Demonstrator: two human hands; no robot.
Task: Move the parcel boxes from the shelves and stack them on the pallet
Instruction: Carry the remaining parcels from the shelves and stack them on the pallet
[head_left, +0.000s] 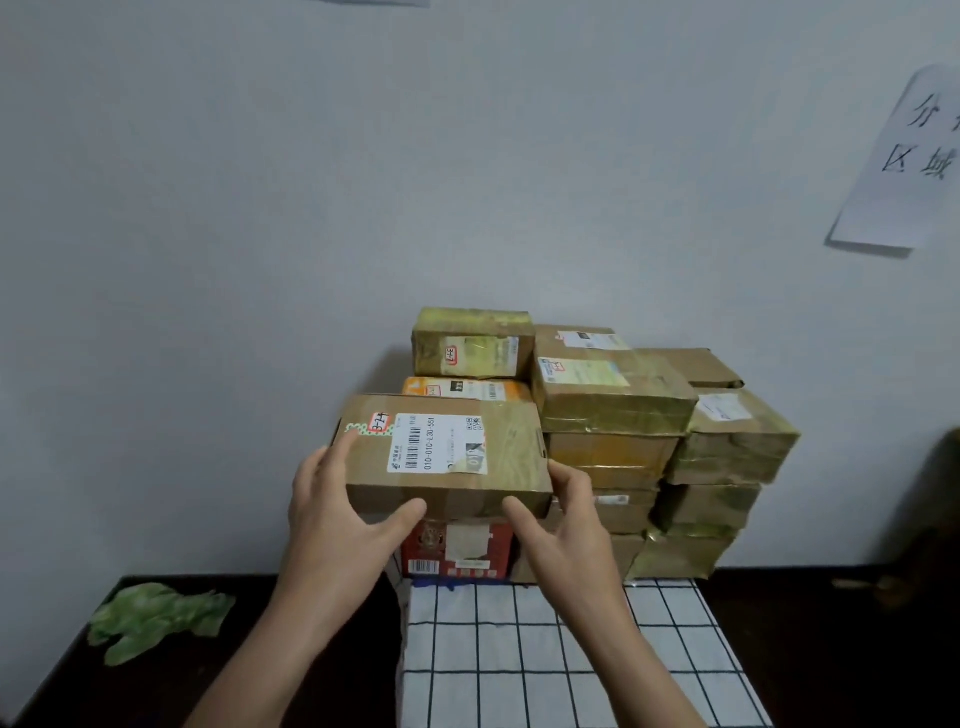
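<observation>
A brown cardboard parcel box (498, 457) with a white shipping label and a red "3-24" sticker sits at the front left of the stack. My left hand (337, 514) grips its left end, thumb on the front face. My right hand (566, 525) grips its right end, thumb on the front face too. Under it stands a red printed box (457, 551). Behind it lie an orange box (467, 388) and a yellow-taped box (472, 343). To the right rise stacks of taped brown boxes (613, 400). All rest on a surface covered by a white checked cloth (561, 654).
A white wall stands right behind the stack, with a paper sign (904, 156) at the upper right. A green crumpled bag (156, 618) lies on the dark floor at the left. A dark object (940, 519) shows at the right edge.
</observation>
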